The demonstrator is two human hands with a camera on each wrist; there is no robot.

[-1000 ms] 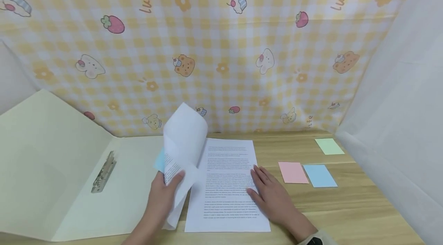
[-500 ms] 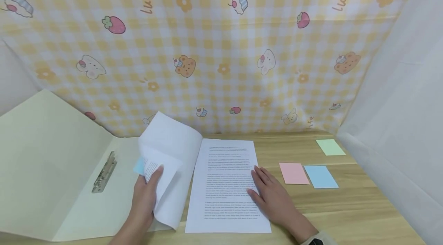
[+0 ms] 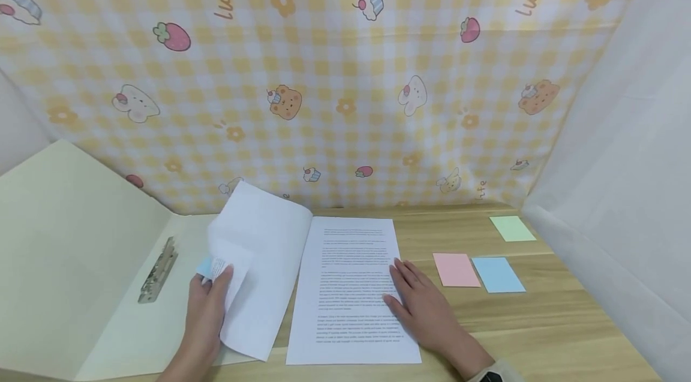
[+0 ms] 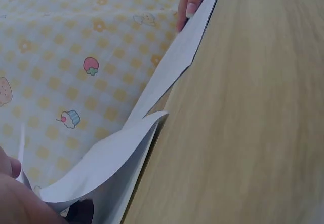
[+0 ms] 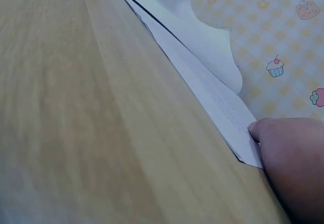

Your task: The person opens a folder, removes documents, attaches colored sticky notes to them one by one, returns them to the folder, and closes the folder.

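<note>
In the head view my left hand (image 3: 206, 307) pinches a curled sheet of paper (image 3: 267, 268) by its folded-over edge, thumb on the near side. A sliver of something light blue (image 3: 204, 267), like a sticky note, shows at its fingers. The sheet bends over the right part of an open cream file folder (image 3: 129, 328). Beside it lies a printed page (image 3: 353, 292), flat on the table. My right hand (image 3: 423, 310) rests on that page's right edge, fingers extended. In the left wrist view, the curled paper (image 4: 101, 168) arches up from the folder.
A metal clip (image 3: 158, 271) is fixed inside the folder, whose cover (image 3: 65, 238) stands tilted up at left. To the right lie pink (image 3: 456, 270), blue (image 3: 498, 274) and green (image 3: 512, 228) paper squares on the wooden table (image 3: 561, 322). A checked cloth (image 3: 345, 70) hangs behind.
My left hand has moved left and slightly down with the sheet, drawing it from beside the printed page to over the folder. The right hand has stayed on the page's edge.
</note>
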